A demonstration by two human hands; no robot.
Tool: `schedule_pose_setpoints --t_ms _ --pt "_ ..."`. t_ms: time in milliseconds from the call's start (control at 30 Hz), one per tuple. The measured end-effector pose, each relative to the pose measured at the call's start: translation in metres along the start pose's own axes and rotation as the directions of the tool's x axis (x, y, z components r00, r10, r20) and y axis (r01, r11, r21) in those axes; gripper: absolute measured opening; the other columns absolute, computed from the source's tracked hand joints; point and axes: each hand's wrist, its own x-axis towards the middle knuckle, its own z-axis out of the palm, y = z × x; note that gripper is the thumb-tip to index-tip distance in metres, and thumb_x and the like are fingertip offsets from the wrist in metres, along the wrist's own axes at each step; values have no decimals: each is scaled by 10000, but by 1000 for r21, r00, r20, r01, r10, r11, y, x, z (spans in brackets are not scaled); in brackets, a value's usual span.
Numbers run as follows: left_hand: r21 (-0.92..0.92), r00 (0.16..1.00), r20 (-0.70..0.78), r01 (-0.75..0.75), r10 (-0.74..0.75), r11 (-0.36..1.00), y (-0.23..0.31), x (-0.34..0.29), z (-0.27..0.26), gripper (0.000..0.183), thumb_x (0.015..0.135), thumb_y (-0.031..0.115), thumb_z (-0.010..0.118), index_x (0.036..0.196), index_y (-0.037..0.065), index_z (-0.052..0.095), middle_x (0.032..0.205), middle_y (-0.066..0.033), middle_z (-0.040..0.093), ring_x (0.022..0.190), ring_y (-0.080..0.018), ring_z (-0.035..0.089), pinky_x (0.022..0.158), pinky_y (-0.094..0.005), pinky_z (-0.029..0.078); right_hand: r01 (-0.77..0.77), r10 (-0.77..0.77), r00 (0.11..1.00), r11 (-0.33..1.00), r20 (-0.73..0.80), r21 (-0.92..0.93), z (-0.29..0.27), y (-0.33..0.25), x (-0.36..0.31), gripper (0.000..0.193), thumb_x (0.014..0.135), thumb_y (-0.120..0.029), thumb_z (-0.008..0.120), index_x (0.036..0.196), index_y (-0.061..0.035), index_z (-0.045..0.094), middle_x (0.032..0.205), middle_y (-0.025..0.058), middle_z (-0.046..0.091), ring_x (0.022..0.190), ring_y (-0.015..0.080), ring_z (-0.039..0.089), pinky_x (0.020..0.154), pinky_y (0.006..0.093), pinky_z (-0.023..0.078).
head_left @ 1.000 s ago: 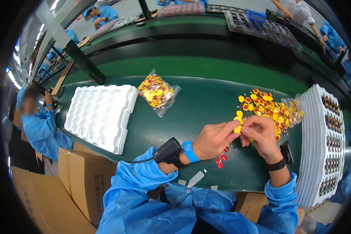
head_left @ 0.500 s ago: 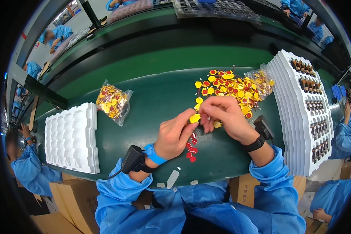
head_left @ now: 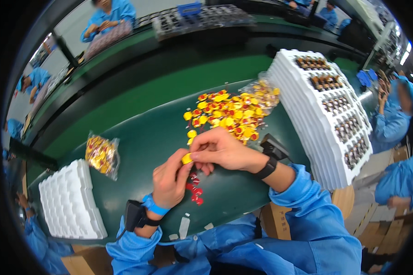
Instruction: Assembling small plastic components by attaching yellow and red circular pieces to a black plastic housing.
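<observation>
The dark green work table point(head_left: 142, 160) spans the view, its far edge rising from lower left to upper right. At its right end stands a tall stack of white moulded foam trays point(head_left: 291, 114), the top one bearing rows of small dark and metallic parts point(head_left: 336, 105). At the left end lies a white foam tray with moulded hollows point(head_left: 69, 201). Between them, nearer the stack, spreads a loose heap of yellow and red flat pieces point(head_left: 231, 112), an open clear plastic bag point(head_left: 266, 91) of similar pieces adjoining it; a filled clear plastic bag point(head_left: 102, 155) lies just beyond the left tray. The right hand point(head_left: 220, 150) reaches leftward, its thumb and forefinger drawn together; the left hand point(head_left: 169, 179) points up and away from the body, its thumb and forefinger almost closed, pinching a small yellow flat piece point(head_left: 186, 158). This piece is above the table, before the heap; its yellow face is turned up toward the camera, and its visible part slants slightly from lower left to upper right, though fingers hide its full long axis. The right fingertips meet its right edge; whether they grip it cannot be told. Small red pieces point(head_left: 196, 195) lie in a short trail just beside the left hand.
</observation>
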Motion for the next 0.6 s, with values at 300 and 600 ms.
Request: schedule_pose_setpoints --t_ms 300,600 --pt "63 999 -41 -18 20 998 5 -1 0 275 893 3 664 1161 -24 606 690 -96 608 582 -223 617 561 -310 474 29 -29 999 1000 28 7 -3 2 0 135 939 -95 645 850 5 666 669 43 635 520 87 604 471 202 452" --pt "13 992 -42 120 -119 993 -3 -12 6 260 989 36 546 1241 -27 545 861 -68 658 709 -84 582 636 -220 462 66 -67 997 997 36 32 -4 6 0 147 930 -96 626 824 6 641 646 65 638 514 101 616 454 220 472"
